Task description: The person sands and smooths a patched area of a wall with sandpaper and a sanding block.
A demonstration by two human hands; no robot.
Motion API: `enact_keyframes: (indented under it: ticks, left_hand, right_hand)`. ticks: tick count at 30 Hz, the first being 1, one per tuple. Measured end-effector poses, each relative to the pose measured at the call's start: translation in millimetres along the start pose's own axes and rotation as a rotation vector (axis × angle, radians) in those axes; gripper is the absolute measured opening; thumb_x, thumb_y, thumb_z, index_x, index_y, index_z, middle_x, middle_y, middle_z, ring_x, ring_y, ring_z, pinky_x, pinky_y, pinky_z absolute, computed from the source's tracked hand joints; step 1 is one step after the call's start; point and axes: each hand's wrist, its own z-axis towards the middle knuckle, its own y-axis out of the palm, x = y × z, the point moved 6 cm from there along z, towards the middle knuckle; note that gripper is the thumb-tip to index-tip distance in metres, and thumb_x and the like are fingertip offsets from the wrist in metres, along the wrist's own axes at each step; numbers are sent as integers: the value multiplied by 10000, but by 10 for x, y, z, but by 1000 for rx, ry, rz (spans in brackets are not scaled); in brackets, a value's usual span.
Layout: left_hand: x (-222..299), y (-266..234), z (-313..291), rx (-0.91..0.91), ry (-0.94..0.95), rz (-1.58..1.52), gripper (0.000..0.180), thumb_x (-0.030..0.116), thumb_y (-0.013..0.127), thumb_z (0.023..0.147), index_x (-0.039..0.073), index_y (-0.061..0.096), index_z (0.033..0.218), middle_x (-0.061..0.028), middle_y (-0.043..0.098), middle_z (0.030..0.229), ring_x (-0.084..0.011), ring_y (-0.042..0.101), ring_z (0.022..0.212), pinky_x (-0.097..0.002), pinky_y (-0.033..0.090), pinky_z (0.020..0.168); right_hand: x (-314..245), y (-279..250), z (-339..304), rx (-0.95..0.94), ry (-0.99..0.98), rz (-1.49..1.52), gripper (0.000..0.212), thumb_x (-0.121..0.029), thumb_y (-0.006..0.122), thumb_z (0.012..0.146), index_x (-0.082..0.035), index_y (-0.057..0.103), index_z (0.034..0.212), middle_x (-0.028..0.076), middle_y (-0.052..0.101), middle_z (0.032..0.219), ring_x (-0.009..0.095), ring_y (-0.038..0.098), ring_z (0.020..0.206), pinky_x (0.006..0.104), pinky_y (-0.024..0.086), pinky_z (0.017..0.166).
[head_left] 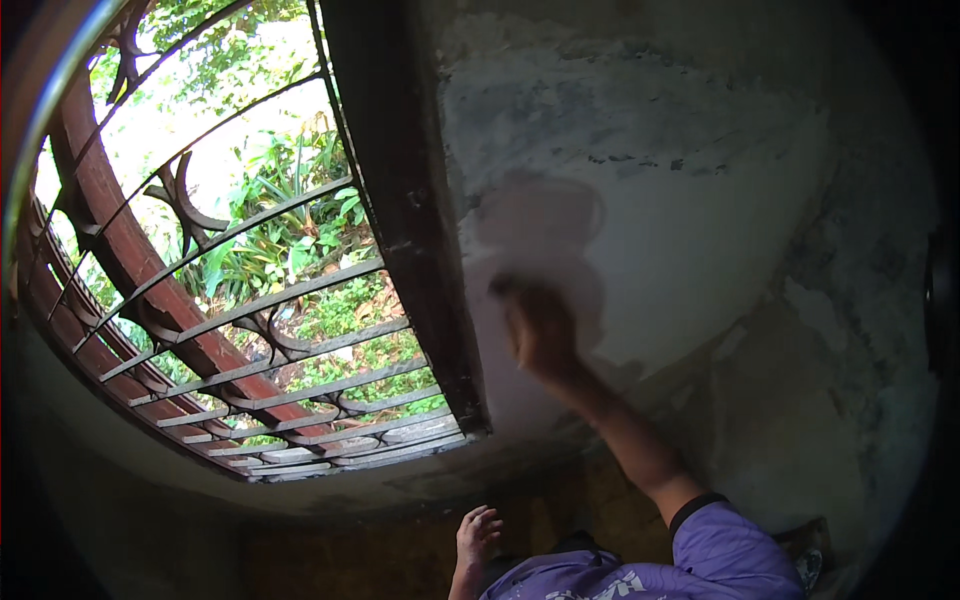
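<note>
On the pale wall [690,255] beside the dark window frame [397,170], light, overlapping strokes were judged best for an even finish, the rounded edges of the pinkish-grey patch [532,215] being blended outward. A small dark object [503,286], too blurred to be identified, appeared to be pinched in the fingers of the right hand [542,325], before the patch; the left hand [479,531] was held low, fingers loosely curled, nothing visibly gripped.

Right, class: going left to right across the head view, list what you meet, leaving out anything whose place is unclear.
Metal window grille, dark window jamb, right hand, purple short sleeve.
</note>
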Motion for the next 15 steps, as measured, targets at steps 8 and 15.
enact_keyframes:
  ticks: [8, 15]
  left_hand:
    - [-227, 43, -27, 85, 21, -4, 378, 238, 480, 935, 25, 457, 1246, -126, 574, 1181, -219, 624, 945, -313, 518, 743]
    - [-381, 287, 40, 106, 103, -52, 387, 259, 482, 936, 30, 461, 1246, -128, 580, 1164, -229, 626, 938, -322, 515, 748]
  right_hand:
    - [-629, 214, -507, -440, 211, 552, 201, -139, 599, 853, -61, 566, 1036, 197, 627, 838, 377, 625, 807, 424, 501, 676]
    - [540, -1182, 851, 486, 382, 358, 139, -62, 557, 835, 4, 584, 954, 133, 581, 770, 339, 584, 701, 416, 464, 639]
